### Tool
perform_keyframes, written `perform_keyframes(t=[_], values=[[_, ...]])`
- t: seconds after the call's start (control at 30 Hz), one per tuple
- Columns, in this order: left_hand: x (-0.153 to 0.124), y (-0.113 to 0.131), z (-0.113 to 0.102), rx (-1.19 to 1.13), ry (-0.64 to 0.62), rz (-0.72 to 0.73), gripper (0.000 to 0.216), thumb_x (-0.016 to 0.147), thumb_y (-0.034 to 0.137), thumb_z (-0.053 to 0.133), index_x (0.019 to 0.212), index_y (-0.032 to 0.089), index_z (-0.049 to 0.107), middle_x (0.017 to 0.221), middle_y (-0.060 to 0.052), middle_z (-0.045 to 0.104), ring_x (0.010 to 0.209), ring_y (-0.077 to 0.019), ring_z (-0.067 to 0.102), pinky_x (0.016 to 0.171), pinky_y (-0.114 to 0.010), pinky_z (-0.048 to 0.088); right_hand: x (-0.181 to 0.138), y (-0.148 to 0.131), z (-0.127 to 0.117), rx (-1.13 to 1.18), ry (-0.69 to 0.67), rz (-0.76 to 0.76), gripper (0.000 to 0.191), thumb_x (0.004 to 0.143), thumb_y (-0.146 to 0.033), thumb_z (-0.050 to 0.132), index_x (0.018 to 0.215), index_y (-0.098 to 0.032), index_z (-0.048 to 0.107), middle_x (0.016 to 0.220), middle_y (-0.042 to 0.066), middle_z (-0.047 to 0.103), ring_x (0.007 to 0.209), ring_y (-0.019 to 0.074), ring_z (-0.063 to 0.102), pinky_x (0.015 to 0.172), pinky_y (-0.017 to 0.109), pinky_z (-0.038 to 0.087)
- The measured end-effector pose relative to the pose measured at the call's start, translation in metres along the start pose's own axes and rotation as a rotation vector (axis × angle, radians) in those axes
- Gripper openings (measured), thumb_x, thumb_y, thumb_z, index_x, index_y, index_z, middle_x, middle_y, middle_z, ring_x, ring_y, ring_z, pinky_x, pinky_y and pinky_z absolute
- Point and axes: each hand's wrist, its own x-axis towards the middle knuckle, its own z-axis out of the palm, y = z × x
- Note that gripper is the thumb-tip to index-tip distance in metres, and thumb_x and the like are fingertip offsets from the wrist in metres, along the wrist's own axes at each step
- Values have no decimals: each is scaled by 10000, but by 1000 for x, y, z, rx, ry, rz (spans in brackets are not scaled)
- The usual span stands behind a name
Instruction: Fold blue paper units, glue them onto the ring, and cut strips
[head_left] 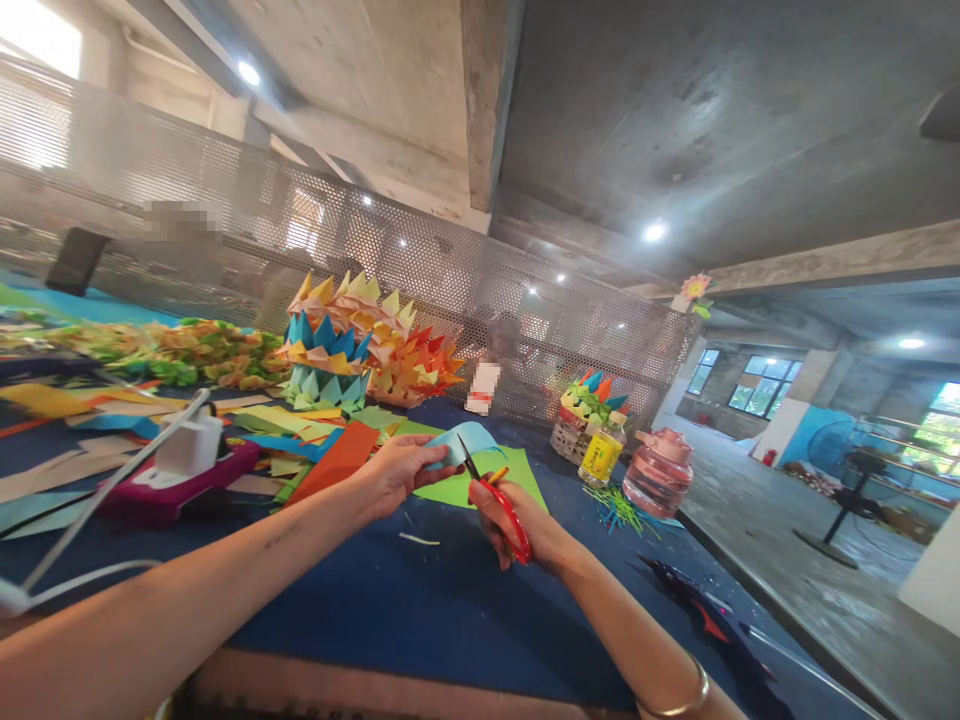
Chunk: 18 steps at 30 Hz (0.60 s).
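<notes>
Between thumb and fingers, my left hand (401, 468) pinches a curling strip of light blue paper (469, 440). My right hand (517, 522) is closed around red-handled scissors (516, 530), whose dark blades meet the blue strip close to my left fingertips. A thin yellow stick-like thing (496, 474) shows beside the right thumb; what it is I cannot tell. Beneath both hands a light green sheet of paper (525, 478) lies on the dark blue tabletop (420, 620). A small pale paper scrap (418, 540) rests just in front of it.
Folded-paper baskets (360, 340) stand at the back beside heaped paper pieces (187, 350). Coloured strips (330, 465) and a magenta power strip (184, 485) with a white plug lie left. A yellow-labelled bottle (602, 452) and pink jug (658, 475) stand right, near the table edge.
</notes>
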Motion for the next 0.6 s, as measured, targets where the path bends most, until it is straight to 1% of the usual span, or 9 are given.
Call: perform_keyframes(t=[0.1,0.23,0.4,0.6], values=[[0,0,0,1,3,-5,133,730,-46,636,658,59,676,686,-76,720,579,-144,692,586,-192,590,1,2,1,-17,20,17,580,759,-780,414,647,-212,415,373,-69,441,288,86,457,280,174,344],[-1,0,0,1,2,-7,116,730,-40,644,676,57,678,686,-73,719,574,-136,690,584,-185,586,3,7,3,-17,52,37,574,742,-786,434,641,-221,410,372,-64,443,270,86,430,268,195,358],[1,-2,-2,6,-19,-5,87,719,-22,665,690,59,682,699,-78,726,589,-141,695,597,-184,586,5,14,5,-18,65,21,557,769,-769,416,664,-222,430,362,-50,455,274,103,446,260,198,333],[3,-4,-3,17,-32,-7,88,712,-10,680,680,72,682,688,-67,727,584,-142,697,584,-177,585,5,16,5,-15,74,7,555,778,-762,413,691,-216,462,372,-55,450,272,99,440,262,197,325]])
